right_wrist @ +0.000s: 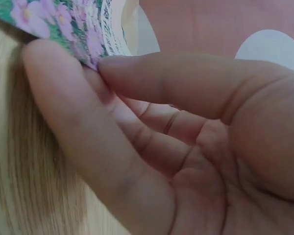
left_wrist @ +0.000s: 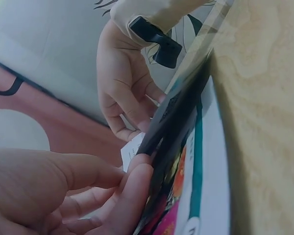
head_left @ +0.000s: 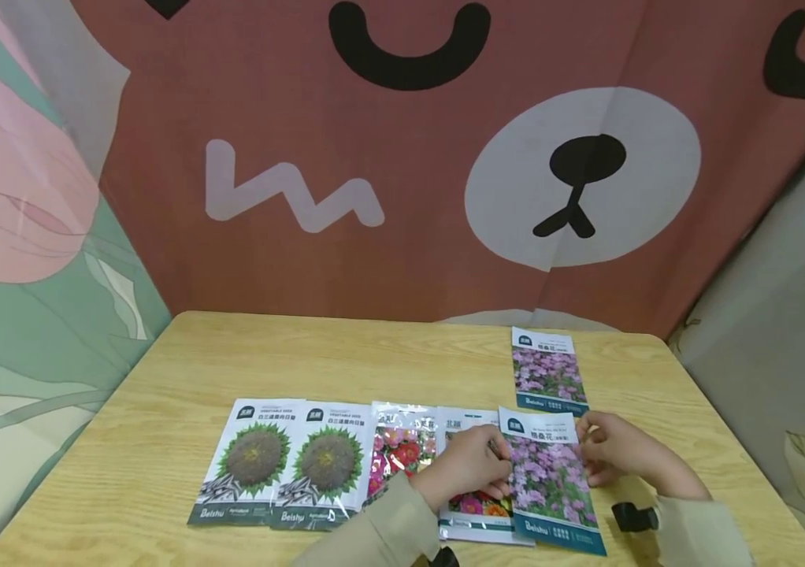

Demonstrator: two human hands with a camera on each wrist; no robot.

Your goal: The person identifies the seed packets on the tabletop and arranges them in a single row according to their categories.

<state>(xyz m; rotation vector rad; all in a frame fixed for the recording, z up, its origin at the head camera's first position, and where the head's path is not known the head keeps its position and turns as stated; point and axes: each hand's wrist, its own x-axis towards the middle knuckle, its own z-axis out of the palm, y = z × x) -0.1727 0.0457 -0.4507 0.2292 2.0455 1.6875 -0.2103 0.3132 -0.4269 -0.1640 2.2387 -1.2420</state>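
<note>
A seed packet with purple flowers (head_left: 551, 480) is held between both hands, tilted over its neighbour. My left hand (head_left: 469, 466) pinches its left edge. On the opposite edge, the thumb and index finger of my right hand (head_left: 618, 453) pinch it, as the right wrist view shows at the packet's edge (right_wrist: 63, 22). Partly covered underneath lies a packet with mixed bright flowers (head_left: 473, 526). Left of that are a shiny packet with red and pink flowers (head_left: 402, 441), partly behind my left arm, and two sunflower seed packets, one (head_left: 328, 465) overlapping the other (head_left: 246, 465).
Another purple-flower packet (head_left: 547, 370) lies farther back, near the table's rear edge, its lower end close to the held one. The wooden table (head_left: 303, 346) meets a printed bear cloth (head_left: 417, 268) behind. A black wrist device (head_left: 634, 517) sits at the right cuff.
</note>
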